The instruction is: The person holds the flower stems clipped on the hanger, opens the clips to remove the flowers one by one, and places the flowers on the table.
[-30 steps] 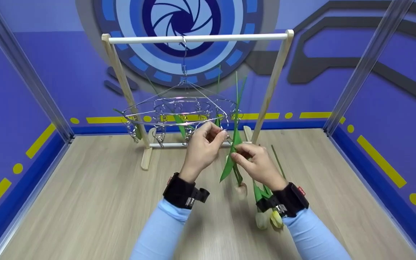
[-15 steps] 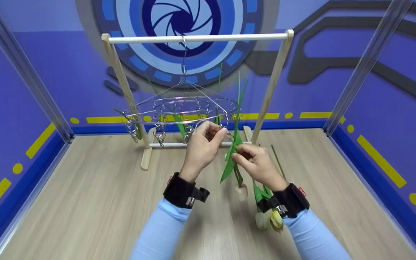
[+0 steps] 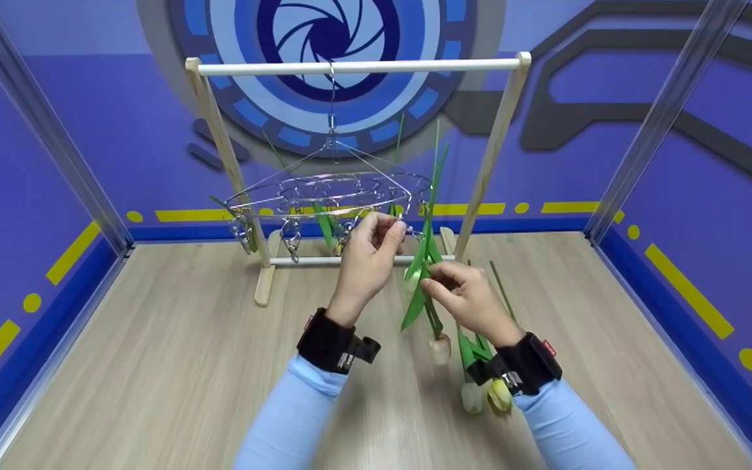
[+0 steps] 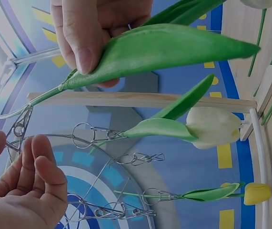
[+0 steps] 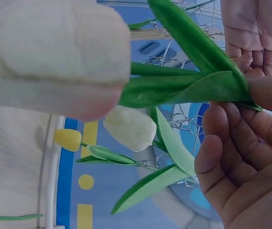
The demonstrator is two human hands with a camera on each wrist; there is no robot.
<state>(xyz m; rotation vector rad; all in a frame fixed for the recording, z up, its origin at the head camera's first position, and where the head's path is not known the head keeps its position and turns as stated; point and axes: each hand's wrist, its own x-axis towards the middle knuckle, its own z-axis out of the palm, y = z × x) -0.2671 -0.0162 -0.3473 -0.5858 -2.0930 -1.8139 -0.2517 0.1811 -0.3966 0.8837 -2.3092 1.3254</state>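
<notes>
My left hand [image 3: 366, 258] pinches a metal clip [image 4: 20, 126] at the right front of a round wire hanger [image 3: 324, 215]. With thumb and fingertips, my right hand [image 3: 467, 294] holds a pale pinkish-white tulip [image 5: 55, 62] by its stem and green leaves. That tulip points head down, its bloom below the hand and its stem rising past the hanger's rim. In the left wrist view the stem's thin end passes right at the clip's mouth. A white tulip [image 4: 212, 128] and a yellow tulip [image 4: 257, 194] hang upside down from other clips.
The hanger hooks onto the white bar [image 3: 363, 66] of a wooden stand [image 3: 497, 140]. Near my right wrist, a white tulip [image 3: 472, 397] and a yellow tulip [image 3: 499, 395] lie on the wooden table [image 3: 173, 365]. Blue panels [image 3: 43, 150] enclose the back and sides.
My left hand and the hanger's front rim have risen slightly. The held tulip has shifted a little right, and more of the white bloom behind it shows.
</notes>
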